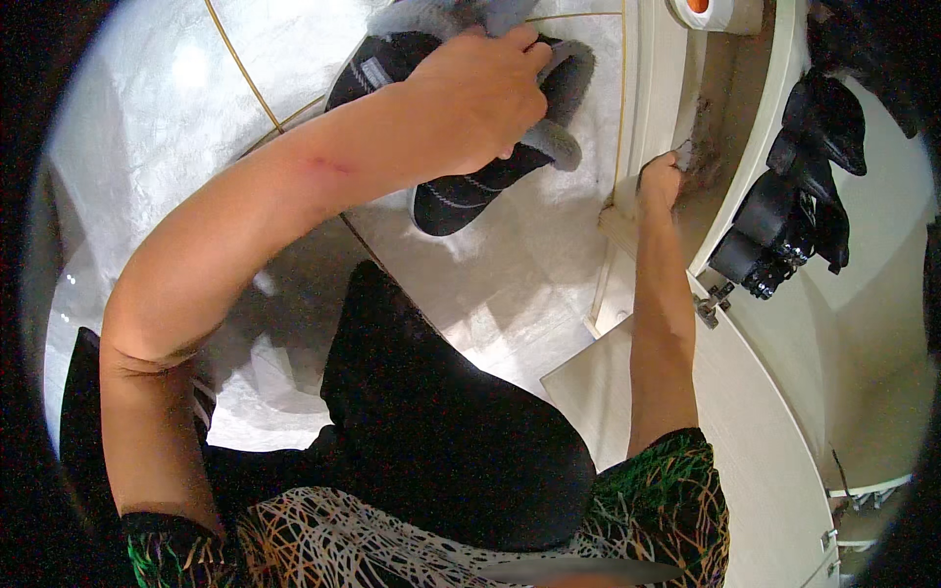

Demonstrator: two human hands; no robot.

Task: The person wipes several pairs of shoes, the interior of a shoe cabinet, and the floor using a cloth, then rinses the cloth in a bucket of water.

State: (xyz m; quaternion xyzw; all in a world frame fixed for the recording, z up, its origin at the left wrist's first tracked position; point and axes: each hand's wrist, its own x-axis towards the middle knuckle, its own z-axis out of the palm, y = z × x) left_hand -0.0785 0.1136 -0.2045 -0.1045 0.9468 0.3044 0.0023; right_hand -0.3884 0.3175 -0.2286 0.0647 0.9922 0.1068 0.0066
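Note:
My left hand [507, 88] reaches across the middle and grips black slippers [463, 195] with grey fuzzy lining. Its fingertips are partly hidden among them; pale stripes run over their uppers. More grey fuzzy material [441, 18] shows at the top edge, beyond the hand. On the right, my right hand [662, 180] is inside a low cream cabinet [654, 81], its fingers curled around a small pale grey cloth-like piece [684, 156]. Dark marks [704, 121] spot the cabinet's inner surface beside that hand.
Black shoes [764, 209] with shiny trim sit on the right, past a cabinet panel edge. A metal hinge [711, 303] joins an open cabinet door [757, 411]. A white round object with an orange middle [717, 15] is at the top. Gold lines cross the pale tiled floor [162, 110].

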